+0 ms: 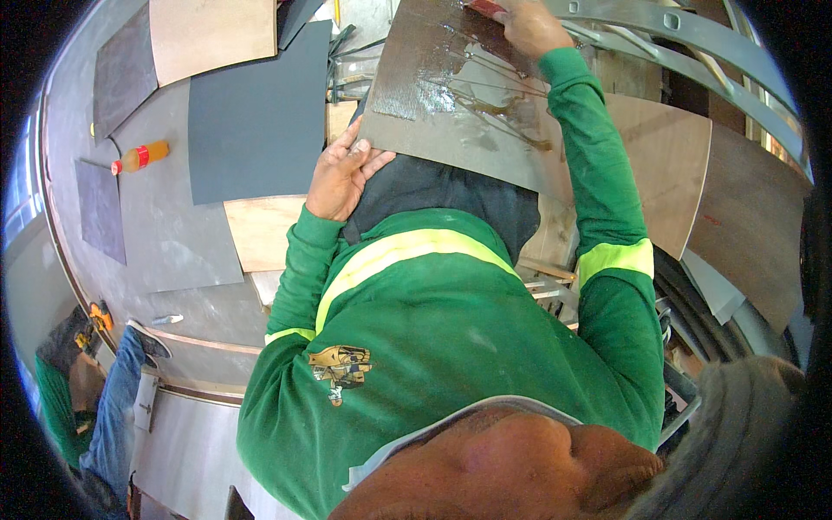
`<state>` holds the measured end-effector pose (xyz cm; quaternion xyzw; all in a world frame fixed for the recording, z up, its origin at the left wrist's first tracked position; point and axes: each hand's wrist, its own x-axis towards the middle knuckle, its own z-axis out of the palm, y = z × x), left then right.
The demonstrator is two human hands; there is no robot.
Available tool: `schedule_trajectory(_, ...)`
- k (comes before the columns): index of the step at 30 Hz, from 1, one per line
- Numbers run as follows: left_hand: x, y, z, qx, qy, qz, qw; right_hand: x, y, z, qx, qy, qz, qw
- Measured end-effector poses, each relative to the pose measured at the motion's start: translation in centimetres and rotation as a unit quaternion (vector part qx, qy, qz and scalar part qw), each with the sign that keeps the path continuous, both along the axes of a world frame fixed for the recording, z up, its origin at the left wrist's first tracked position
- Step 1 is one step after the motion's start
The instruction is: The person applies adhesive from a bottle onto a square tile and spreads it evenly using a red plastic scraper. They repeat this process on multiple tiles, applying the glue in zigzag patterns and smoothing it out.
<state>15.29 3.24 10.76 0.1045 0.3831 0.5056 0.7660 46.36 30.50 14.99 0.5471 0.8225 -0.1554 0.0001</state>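
Observation:
A flat grey-brown sheet (407, 134) lies tilted across my lap, with wet, brownish glue streaked and combed in ridges over its upper part. My left hand (340, 180) grips the sheet's near left corner, its fingers partly curled against the edge. At the sheet's far right, my right hand (533, 28) is closed on a red spreader (485, 9). The spreader's working edge is hard to make out near the top of the picture.
A dark grey sheet (251, 121), a pale board (212, 35) and a bottle of orange drink (143, 157) are on the left. Curved metal rails (693, 52) arch at upper right. Another person's leg (117, 407) shows at lower left.

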Motion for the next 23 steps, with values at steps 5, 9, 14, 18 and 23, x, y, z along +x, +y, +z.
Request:
schedule_trajectory(5,-0.3,-0.1,-0.8,0.006,-0.005,-0.005,1.0,-0.8,-2.4,-3.0,0.007,0.007,0.043,0.999)
schedule_trajectory(9,-0.5,-0.4,-1.3,0.018,-0.006,-0.014,1.0,-2.5,-7.3,0.0,0.022,0.058,0.08,0.995)
schedule_trajectory(14,0.1,0.2,0.5,-0.004,0.009,-0.003,1.0,-3.6,-12.2,-0.3,0.058,0.058,0.144,0.986)
schedule_trajectory(18,0.1,-0.1,0.2,0.009,0.002,0.002,1.0,-5.9,-16.7,1.9,0.036,0.052,0.148,0.987)
schedule_trajectory(23,0.1,0.0,0.0,0.01,0.008,0.0,1.0,-5.8,-18.0,3.7,-0.055,0.079,0.162,0.982)
